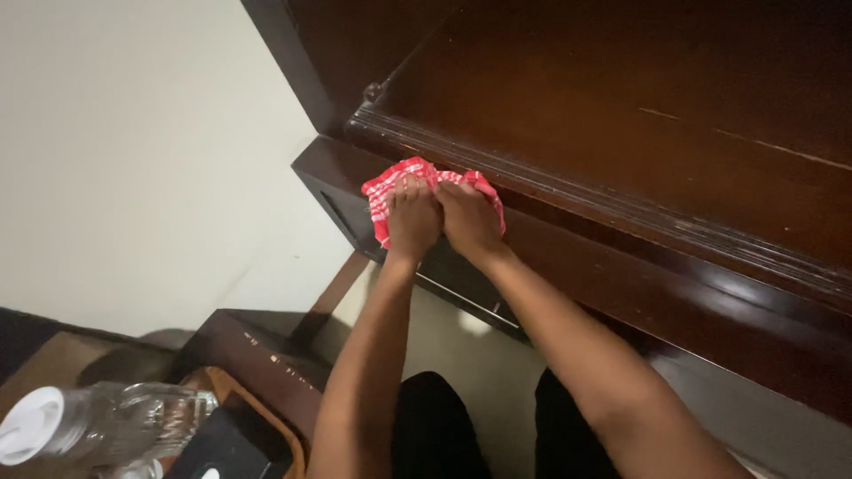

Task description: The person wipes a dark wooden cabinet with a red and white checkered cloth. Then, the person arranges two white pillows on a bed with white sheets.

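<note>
A red and white checked cloth (396, 180) lies bunched on the lower ledge of a dark wooden cabinet (674, 266), near its left corner. My left hand (412, 219) and my right hand (469, 220) sit side by side on top of the cloth, fingers curled and pressing it against the wood. Both forearms reach up from the bottom of the view. Part of the cloth is hidden under my hands.
Above the ledge a moulded edge (568, 191) borders the cabinet's broad scratched top (621, 98). A pale wall (133, 151) fills the left. At the lower left stand a clear plastic bottle with a white cap (98, 421) and a low dark wooden stand (257, 355).
</note>
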